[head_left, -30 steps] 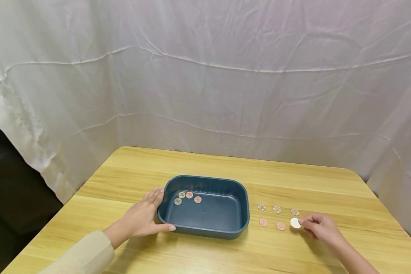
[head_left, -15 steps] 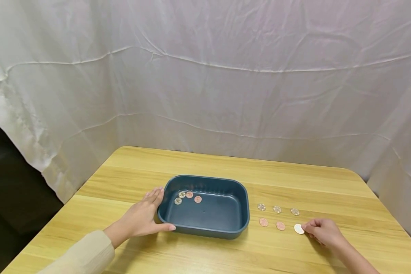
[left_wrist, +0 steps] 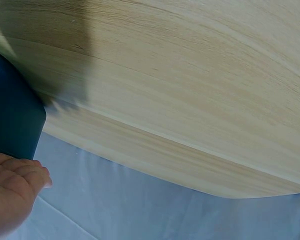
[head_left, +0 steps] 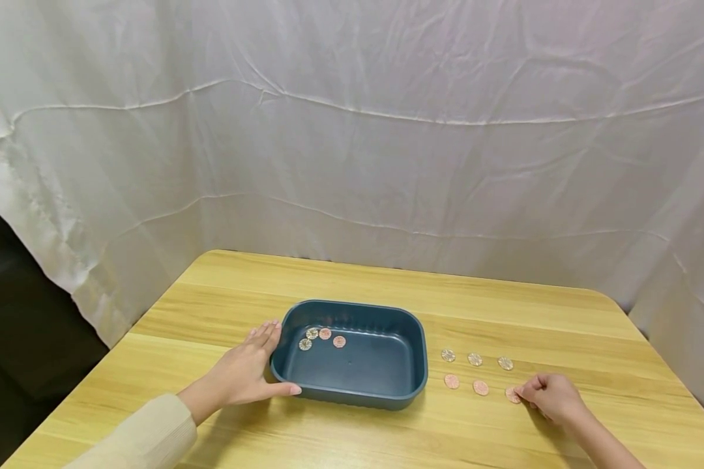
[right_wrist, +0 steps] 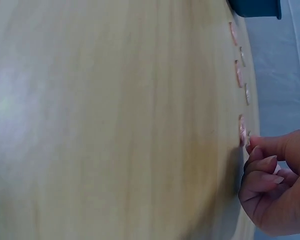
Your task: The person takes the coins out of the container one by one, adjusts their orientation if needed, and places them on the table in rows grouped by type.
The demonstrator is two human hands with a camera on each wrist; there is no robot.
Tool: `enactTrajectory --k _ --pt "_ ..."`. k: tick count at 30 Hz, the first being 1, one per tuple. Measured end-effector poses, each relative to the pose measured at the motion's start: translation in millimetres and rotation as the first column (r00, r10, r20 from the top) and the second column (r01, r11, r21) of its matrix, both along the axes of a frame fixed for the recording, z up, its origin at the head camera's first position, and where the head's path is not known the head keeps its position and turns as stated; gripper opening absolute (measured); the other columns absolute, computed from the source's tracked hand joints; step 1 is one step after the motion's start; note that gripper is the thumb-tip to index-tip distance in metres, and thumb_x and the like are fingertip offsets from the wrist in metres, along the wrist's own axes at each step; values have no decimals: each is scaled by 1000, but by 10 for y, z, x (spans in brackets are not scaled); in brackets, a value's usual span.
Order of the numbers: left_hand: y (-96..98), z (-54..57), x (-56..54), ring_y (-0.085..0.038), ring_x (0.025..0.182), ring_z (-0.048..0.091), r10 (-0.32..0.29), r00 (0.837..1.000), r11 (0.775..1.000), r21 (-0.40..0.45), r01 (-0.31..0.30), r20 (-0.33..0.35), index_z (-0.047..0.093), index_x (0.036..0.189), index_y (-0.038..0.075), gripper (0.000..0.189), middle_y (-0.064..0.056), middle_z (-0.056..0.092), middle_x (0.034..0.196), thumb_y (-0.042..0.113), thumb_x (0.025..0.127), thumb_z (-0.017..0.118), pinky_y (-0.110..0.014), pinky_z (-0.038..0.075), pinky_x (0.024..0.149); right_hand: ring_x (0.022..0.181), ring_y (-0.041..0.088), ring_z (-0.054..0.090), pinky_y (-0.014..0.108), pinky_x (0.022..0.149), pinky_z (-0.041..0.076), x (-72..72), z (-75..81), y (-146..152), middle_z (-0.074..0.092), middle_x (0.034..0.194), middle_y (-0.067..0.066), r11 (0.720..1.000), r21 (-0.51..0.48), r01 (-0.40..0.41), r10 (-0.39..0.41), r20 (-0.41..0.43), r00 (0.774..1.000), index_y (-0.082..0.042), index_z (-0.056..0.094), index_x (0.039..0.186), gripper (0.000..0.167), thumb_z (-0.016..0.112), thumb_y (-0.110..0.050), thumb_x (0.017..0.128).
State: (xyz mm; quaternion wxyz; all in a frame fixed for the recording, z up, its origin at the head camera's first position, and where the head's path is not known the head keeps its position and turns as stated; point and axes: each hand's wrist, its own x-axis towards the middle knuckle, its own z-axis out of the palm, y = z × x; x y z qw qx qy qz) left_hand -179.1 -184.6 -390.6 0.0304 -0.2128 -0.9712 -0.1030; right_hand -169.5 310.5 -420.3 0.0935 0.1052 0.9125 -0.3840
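Note:
In the head view my right hand [head_left: 554, 397] pinches the edge of a copper-coloured coin [head_left: 512, 395] between thumb and finger, low at the table. The right wrist view shows the thumb and curled fingers of that hand [right_wrist: 275, 180] beside the coin [right_wrist: 242, 131]. My left hand [head_left: 243, 368] rests spread against the left end of a dark blue rectangular tub [head_left: 352, 395], thumb along the front wall, fingers at the left rim. In the left wrist view its fingers [left_wrist: 27, 172] lie straight at the tub's corner [left_wrist: 17, 115].
Two more copper coins, a left one [head_left: 451, 382] and a middle one [head_left: 480, 387], lie right of the tub. Behind them is a row of silvery coins [head_left: 474, 359]. Several coins lie inside the tub. A pale curtain [head_left: 352, 163] hangs behind the wooden table [head_left: 258, 273].
My right hand has drawn the coin slightly toward me and to the right. Its face, bright with glare before, now shows copper. The left hand and tub have stayed put.

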Motion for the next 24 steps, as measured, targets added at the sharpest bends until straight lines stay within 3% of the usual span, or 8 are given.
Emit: enactTrajectory --k 4,11,16,24 --pt "2 -6 -1 -38 136 32 -2 1000 1000 0 2 -1 33 139 -9 114 -25 33 146 77 68 56 -48 33 109 44 6 35 18 39 33 1 97 -86 48 61 -1 999 21 -33 35 -67 997 1 58 82 16 55 -13 88" --pt "4 -10 -4 -38 136 32 -3 1000 1000 3 3 0 33 139 -9 114 -25 33 146 76 68 56 -48 32 110 56 6 42 21 51 38 -31 352 -408 52 67 0 997 30 -76 81 -222 972 2 60 91 24 59 -22 91" --pt "5 -10 -7 -38 136 31 -1 1000 1000 2 1 5 33 139 -9 114 -25 32 146 77 68 56 -48 32 110 53 4 42 20 48 39 -79 502 -673 50 65 -2 991 -82 -105 77 -289 954 4 59 93 22 59 -18 90" --pt "4 -10 -9 -38 136 32 2 1000 1000 2 -2 5 33 139 -9 114 -25 33 146 77 68 56 -48 32 109 51 4 41 19 46 38 -176 660 -1105 48 64 -2 959 -233 -163 75 -346 935 6 59 93 20 61 -13 89"
